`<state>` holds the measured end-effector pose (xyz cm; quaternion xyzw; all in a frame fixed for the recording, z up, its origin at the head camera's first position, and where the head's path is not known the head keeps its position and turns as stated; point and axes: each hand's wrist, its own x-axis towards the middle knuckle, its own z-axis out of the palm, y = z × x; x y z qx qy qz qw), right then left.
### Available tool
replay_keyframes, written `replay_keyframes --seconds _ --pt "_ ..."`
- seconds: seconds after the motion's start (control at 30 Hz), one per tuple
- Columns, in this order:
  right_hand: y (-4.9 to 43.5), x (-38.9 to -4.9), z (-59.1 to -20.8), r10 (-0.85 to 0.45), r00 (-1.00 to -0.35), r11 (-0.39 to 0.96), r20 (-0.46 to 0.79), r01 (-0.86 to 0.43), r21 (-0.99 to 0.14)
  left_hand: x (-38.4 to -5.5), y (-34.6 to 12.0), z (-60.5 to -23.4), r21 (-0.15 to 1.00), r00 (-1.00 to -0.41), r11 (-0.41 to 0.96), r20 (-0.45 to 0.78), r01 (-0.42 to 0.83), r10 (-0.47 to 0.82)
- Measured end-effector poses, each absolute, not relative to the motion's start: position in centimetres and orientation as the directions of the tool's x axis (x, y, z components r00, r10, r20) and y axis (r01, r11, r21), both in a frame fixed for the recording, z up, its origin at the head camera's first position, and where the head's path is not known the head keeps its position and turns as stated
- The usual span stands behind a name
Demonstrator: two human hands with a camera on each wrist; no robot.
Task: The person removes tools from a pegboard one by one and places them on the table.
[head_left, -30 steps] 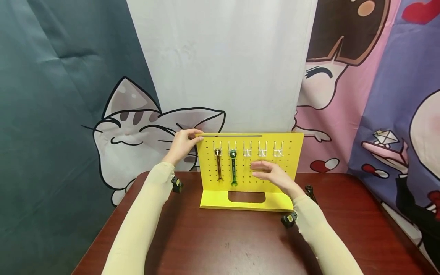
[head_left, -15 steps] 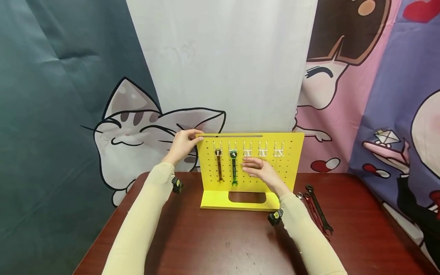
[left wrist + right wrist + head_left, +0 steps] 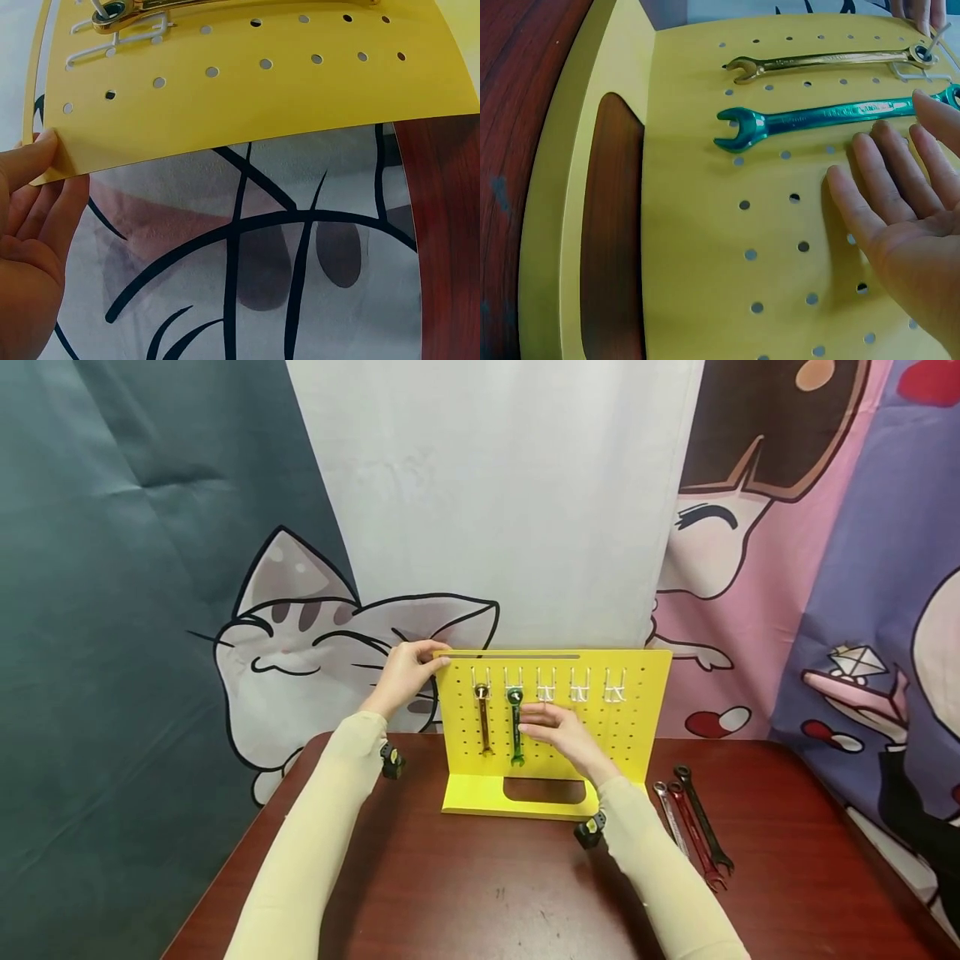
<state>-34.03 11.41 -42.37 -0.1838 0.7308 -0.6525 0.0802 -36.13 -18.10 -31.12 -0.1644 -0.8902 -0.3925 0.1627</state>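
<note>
A yellow pegboard stands upright on the table. My left hand pinches its upper left corner between thumb and fingers, as the left wrist view also shows. From the leftmost white hook hangs a gold combination wrench, open end down. Beside it a green combination wrench hangs on the second hook. My right hand is at the green wrench's right side with fingers mostly straight. Its thumb overlaps the wrench near the ring end in the right wrist view, and the fingertips lie close beside the shaft.
Three more white hooks, one of them this hook, sit in a row to the right without wrenches. On the table, right of the board, lie a silver wrench, a red wrench and a black wrench. A printed curtain hangs behind.
My right hand has moved left across the board to the green wrench, uncovering the wrenches on the table. My left hand keeps its grip on the corner. The head view has shifted slightly.
</note>
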Motion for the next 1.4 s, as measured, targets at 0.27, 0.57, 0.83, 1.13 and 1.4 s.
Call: replay_keyframes --seconds 0.27,0.57,0.83,1.13,1.4 --pt "10.1 -34.1 -42.7 -0.309 -0.940 0.059 0.141 -0.167 -0.984 -36.2 -18.0 -31.2 0.646 -0.893 0.637 0.420 0.420 0.164" --pt "9.7 -34.2 -43.4 -0.289 -0.943 0.041 0.164 -0.183 -0.982 -36.1 -18.2 -31.4 0.666 -0.898 0.622 0.413 0.411 0.152" --pt "9.7 -34.2 -43.6 -0.288 -0.943 0.032 0.165 -0.182 -0.983 -36.2 -18.1 -31.4 0.645 -0.888 0.632 0.427 0.430 0.168" --pt "9.6 -33.7 -43.5 -0.300 -0.937 0.003 0.181 -0.191 -0.982 -36.0 -18.1 -31.6 0.668 -0.902 0.624 0.404 0.405 0.152" --pt "9.6 -33.8 -43.3 -0.277 -0.939 0.012 0.204 -0.216 -0.976 -36.3 -18.1 -31.4 0.647 -0.890 0.634 0.427 0.424 0.159"
